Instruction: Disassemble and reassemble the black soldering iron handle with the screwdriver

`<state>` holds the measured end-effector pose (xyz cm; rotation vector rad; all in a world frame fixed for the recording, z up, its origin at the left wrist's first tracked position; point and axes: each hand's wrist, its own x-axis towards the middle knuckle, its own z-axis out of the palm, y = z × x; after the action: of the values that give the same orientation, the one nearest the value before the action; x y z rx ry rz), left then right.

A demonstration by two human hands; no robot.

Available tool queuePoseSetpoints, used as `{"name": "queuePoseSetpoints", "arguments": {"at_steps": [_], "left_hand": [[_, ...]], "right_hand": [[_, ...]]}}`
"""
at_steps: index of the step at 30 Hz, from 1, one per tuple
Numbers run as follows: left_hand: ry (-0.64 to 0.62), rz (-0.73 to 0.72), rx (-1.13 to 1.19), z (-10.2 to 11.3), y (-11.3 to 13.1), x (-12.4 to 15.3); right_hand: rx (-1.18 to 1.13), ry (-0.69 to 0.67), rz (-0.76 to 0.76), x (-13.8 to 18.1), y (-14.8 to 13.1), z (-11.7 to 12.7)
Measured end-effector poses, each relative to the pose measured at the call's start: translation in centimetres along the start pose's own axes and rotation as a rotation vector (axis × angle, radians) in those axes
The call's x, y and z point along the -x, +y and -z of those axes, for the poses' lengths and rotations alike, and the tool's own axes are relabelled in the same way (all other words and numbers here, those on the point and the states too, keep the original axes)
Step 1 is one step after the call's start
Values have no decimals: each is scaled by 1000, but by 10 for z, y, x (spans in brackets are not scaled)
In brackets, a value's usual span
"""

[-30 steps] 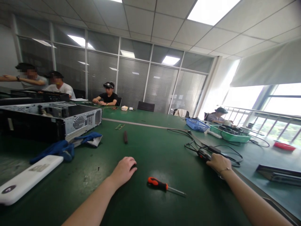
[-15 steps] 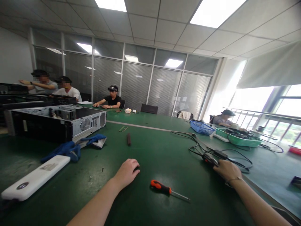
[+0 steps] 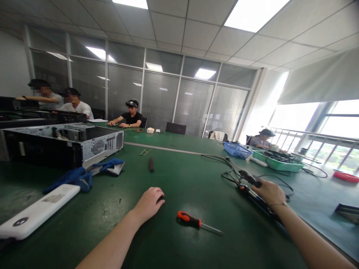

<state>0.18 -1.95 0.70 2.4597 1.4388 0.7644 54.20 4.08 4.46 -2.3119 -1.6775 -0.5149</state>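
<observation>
My left hand rests on the green table, its fingers loosely curled and the thumb a little apart; no object shows in it. To its right lies a screwdriver with an orange and black handle, its shaft pointing right. My right hand is closed round a black elongated block, which looks like a cable's power adapter and is partly hidden by the fingers. Beneath that hand lies a long dark and silvery tool with a red part at its far end. Black cables run beside it.
An opened computer case stands left, near blue gloves and a white power bank-like bar. A dark brown bar and green memory sticks lie ahead. Blue and green baskets stand right. Several people sit around.
My right hand has shifted from the long tool to the black block and raised it slightly. My left hand stays in place. The view has turned slightly right.
</observation>
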Motion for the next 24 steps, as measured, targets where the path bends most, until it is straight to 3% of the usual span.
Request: {"name": "queuePoseSetpoints", "arguments": {"at_steps": [3, 13, 24], "left_hand": [[1, -3, -18, 1, 2, 0], [7, 4, 4, -2, -3, 0], [-17, 16, 14, -2, -8, -3]], "right_hand": [[-52, -27, 52, 12, -10, -1], [-137, -91, 116, 58, -42, -41], [-123, -126, 70, 66, -21, -46]]}}
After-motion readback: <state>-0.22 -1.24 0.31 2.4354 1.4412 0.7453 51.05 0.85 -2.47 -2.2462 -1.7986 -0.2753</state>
